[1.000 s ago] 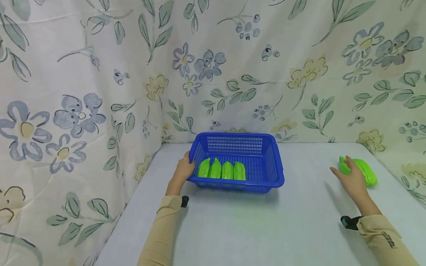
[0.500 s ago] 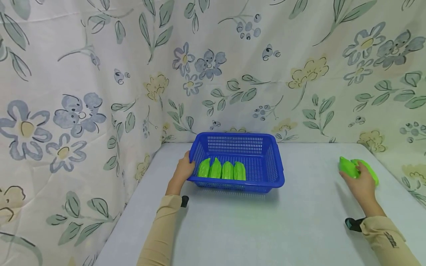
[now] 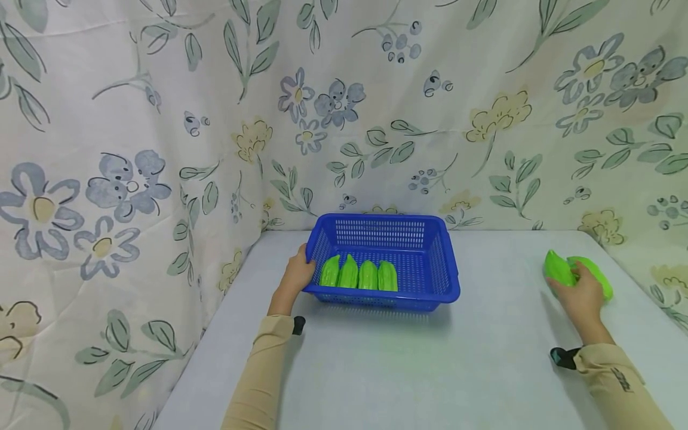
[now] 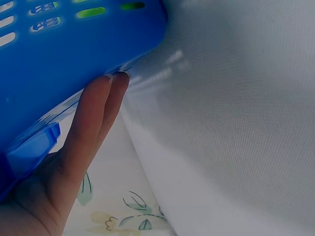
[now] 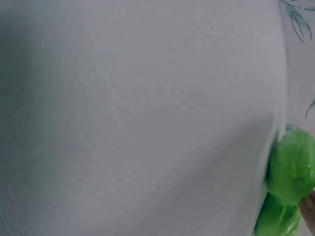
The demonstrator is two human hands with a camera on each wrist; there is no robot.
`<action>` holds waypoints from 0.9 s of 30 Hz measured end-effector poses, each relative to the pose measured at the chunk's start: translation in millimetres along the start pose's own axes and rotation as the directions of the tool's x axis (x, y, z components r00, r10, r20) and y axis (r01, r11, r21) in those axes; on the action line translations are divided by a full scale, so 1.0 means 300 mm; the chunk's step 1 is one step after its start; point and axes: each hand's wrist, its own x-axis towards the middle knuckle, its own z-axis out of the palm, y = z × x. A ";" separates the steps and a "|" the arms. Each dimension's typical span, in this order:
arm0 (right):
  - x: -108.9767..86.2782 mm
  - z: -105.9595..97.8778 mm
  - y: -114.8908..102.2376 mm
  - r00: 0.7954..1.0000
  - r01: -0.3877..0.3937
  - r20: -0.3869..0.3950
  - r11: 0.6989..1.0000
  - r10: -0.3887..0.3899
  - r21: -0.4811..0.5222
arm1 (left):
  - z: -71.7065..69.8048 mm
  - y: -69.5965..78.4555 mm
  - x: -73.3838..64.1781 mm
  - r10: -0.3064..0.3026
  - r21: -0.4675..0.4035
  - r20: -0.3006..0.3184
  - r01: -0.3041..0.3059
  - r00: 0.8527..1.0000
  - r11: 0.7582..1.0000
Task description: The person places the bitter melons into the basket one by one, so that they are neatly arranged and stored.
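On the left, my left hand (image 3: 297, 273) grips the left end of a blue plastic basket (image 3: 376, 294). In the left wrist view, straight fingers (image 4: 91, 115) lie against the underside of the basket (image 4: 64, 59). Several bright green, ribbed bitter melons (image 3: 368, 276) lie side by side in the basket's left half. At the far right, my right hand (image 3: 583, 297) holds another bitter melon (image 3: 559, 269) between thumb and fingers. One more bitter melon (image 3: 601, 279) lies just right of it, partly hidden by the hand. Only fingertips (image 5: 309, 209) and green melons show in the right wrist view.
The white table (image 3: 408, 370) stretches between the basket and my right hand. A floral curtain (image 3: 398, 119) hangs behind the table and along its left side. Dark bands with small devices (image 3: 564, 358) sit at both wrists.
My right hand has come down onto the bitter melon and closed round it, then shifted it slightly left. The left hand and the basket have not moved.
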 end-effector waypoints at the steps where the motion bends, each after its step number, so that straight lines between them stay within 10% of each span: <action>1: 0.001 0.002 -0.001 1.000 -0.001 0.000 1.000 0.001 0.000 | 0.000 0.000 0.000 -0.001 0.001 0.000 0.001 1.000 1.000; 27: -0.001 0.041 0.012 0.991 -0.018 0.137 0.997 0.006 0.080 | -0.001 0.004 -0.002 -0.017 0.000 0.010 0.017 1.000 1.000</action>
